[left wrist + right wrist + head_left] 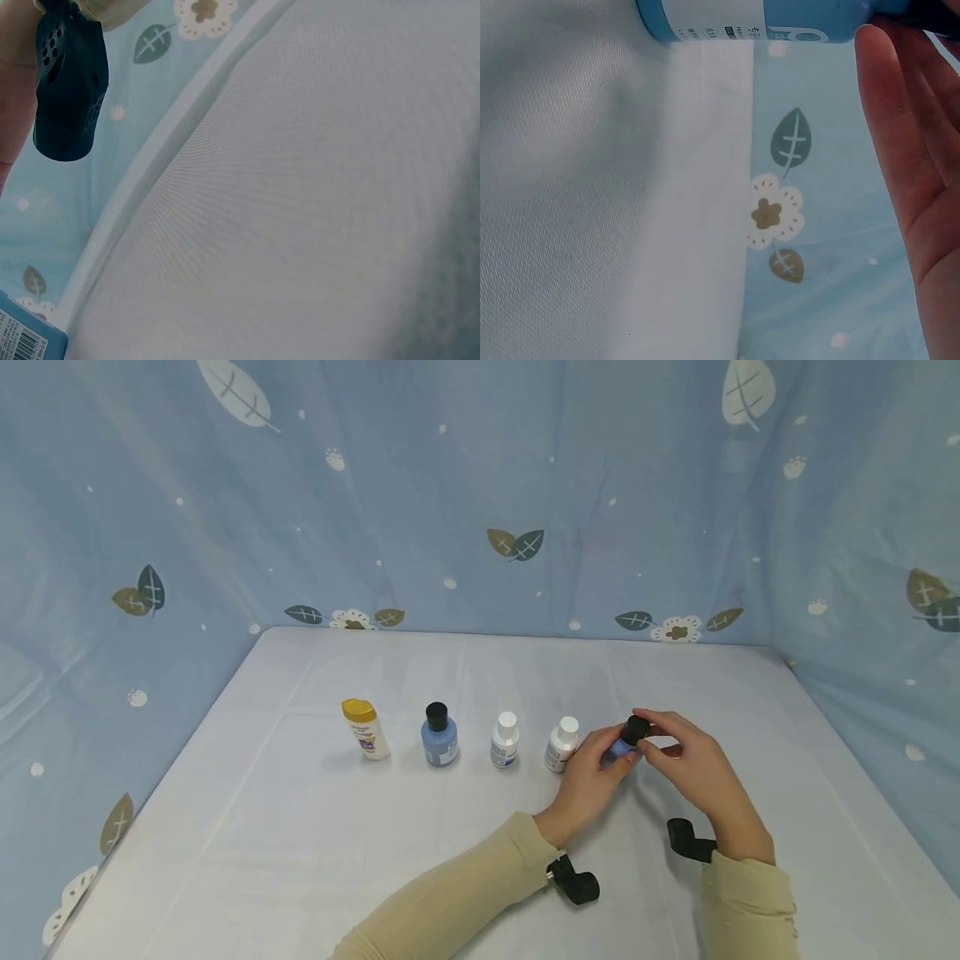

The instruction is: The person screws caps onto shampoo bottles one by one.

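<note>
A small blue bottle [622, 748] with a black cap [637, 730] is between both hands at the right end of a row of bottles. My left hand [588, 785] grips its body, which the fingers partly cover. The thumb and fingers of my right hand [693, 768] pinch the black cap. In the right wrist view, the blue bottle's labelled side [727, 19] crosses the top, with fingertips of the right hand [915, 127] at its cap end. A blue bottle corner with a barcode [28, 341] shows at the lower left of the left wrist view.
Left of the hands stand a white bottle [562, 745] close to the left hand, another white bottle [505, 742], a blue bottle with black cap [440, 743] and a yellow-capped bottle [369, 735]. Blue leaf-patterned cloth [420, 485] surrounds the white table [300, 860]. Black wrist devices [576, 885] protrude at both wrists.
</note>
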Available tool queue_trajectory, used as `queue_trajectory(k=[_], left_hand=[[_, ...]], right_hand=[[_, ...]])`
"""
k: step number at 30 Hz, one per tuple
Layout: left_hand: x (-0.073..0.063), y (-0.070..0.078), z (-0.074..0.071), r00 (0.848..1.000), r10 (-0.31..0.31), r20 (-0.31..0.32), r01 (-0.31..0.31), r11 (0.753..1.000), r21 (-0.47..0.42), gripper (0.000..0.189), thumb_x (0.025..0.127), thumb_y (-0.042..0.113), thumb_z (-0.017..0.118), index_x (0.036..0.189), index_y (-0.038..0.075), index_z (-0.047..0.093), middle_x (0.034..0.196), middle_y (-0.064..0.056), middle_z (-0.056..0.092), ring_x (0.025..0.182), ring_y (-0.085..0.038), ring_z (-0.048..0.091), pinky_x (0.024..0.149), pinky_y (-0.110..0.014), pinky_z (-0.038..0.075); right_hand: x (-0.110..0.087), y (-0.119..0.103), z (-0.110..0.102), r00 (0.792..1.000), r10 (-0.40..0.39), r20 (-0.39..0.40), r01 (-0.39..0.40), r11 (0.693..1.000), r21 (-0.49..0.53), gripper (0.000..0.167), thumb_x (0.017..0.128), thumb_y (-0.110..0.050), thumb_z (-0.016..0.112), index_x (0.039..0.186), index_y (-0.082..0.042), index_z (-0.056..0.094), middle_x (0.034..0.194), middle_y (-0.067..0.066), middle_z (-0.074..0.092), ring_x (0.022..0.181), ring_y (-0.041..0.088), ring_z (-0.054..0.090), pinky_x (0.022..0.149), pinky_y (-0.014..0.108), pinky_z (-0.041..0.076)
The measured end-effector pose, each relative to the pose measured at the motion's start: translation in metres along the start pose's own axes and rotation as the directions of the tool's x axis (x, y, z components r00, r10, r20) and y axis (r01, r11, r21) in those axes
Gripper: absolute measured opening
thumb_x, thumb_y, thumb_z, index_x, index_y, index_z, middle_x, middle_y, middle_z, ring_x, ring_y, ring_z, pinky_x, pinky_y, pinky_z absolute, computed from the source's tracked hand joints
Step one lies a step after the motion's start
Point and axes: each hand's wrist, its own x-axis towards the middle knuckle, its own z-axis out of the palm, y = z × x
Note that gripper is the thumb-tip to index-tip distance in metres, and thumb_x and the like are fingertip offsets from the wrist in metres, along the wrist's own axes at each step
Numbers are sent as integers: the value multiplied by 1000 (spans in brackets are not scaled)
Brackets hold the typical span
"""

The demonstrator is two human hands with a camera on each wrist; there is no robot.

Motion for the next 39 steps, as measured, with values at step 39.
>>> queue_trajectory(k=[39], left_hand=[[-1, -2, 0, 1000, 21, 9, -21, 1000, 20, 39, 89, 33, 53, 127, 22, 49, 120, 7, 49, 110, -3, 45, 89, -22, 38]], right_hand=[[-2, 2, 1, 998, 26, -48, -25, 999, 20, 40, 84, -29, 61, 122, -18, 55, 114, -1, 57, 96, 18, 56, 69, 22, 46]])
